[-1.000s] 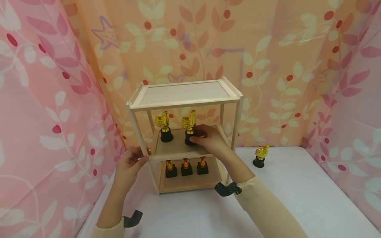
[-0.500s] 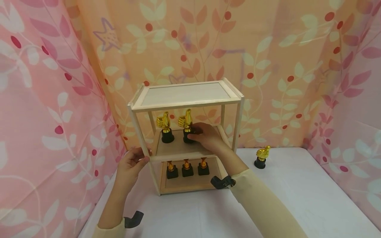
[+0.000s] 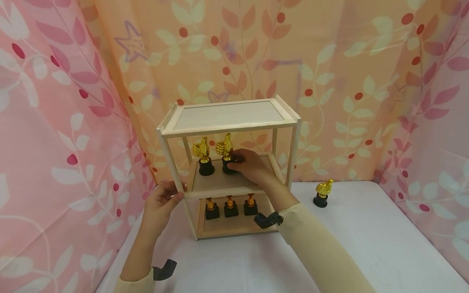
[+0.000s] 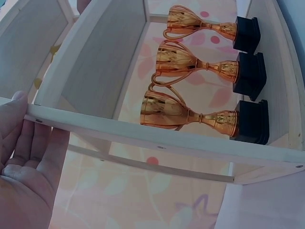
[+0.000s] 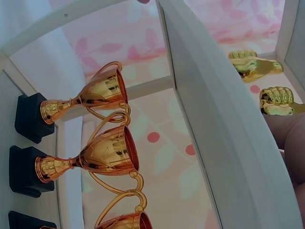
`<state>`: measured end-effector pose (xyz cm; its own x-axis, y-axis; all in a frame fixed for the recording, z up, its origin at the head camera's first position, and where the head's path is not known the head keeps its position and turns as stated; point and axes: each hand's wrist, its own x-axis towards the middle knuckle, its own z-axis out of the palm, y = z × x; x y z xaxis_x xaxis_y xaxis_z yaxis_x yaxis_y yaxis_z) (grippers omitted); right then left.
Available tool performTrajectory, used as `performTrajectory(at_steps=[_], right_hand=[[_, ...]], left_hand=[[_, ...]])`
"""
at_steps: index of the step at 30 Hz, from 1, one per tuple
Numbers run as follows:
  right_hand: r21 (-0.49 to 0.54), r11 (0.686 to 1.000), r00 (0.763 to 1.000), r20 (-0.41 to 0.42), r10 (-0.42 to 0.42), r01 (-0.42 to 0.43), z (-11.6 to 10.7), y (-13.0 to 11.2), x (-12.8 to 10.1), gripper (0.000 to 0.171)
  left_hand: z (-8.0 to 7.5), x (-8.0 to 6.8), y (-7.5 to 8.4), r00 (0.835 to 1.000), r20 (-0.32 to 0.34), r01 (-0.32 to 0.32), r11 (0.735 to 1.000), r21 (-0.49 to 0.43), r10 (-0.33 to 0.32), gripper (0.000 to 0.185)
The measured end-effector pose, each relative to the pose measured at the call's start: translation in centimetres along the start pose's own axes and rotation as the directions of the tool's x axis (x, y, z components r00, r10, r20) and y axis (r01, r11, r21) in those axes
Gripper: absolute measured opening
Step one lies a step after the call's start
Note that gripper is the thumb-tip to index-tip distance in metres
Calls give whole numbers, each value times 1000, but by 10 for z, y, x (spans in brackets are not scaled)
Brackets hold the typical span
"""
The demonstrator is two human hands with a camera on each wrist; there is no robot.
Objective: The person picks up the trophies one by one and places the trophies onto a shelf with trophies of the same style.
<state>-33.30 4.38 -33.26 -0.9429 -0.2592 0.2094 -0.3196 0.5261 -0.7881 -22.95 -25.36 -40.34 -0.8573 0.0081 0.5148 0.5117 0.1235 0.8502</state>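
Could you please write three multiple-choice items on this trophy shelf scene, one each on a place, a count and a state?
1. Where does the lone thumbs-up trophy stand?
A. on the top shelf
B. on the white table, right of the wooden shelf unit
C. on the bottom shelf

2. How many cup trophies stand on the bottom shelf?
A. two
B. three
C. five

3. What is the right hand doing?
A. gripping the base of a thumbs-up trophy on the middle shelf
B. lying flat on the table
C. holding a cup trophy

Answers: 1 B, it stands alone on the cloth; 2 B, three black bases show in a row; 3 A, fingers curl round its black base.
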Motion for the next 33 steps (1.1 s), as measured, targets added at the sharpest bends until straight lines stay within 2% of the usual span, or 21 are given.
performTrajectory(at_steps=[11, 21, 33], right_hand=[[37, 999, 1000, 22, -14, 13, 5, -1, 7, 54], [31, 999, 999, 37, -13, 12, 7, 1, 5, 53], [17, 999, 998, 56, -29, 28, 10, 1, 4, 53]], left_hand=[[1, 2, 1, 1000, -10, 1, 1000, 4, -1, 34], [1, 3, 2, 1000, 5, 16, 1000, 9, -16, 34], [1, 0, 2, 1000, -10, 30, 999, 23, -30, 34]])
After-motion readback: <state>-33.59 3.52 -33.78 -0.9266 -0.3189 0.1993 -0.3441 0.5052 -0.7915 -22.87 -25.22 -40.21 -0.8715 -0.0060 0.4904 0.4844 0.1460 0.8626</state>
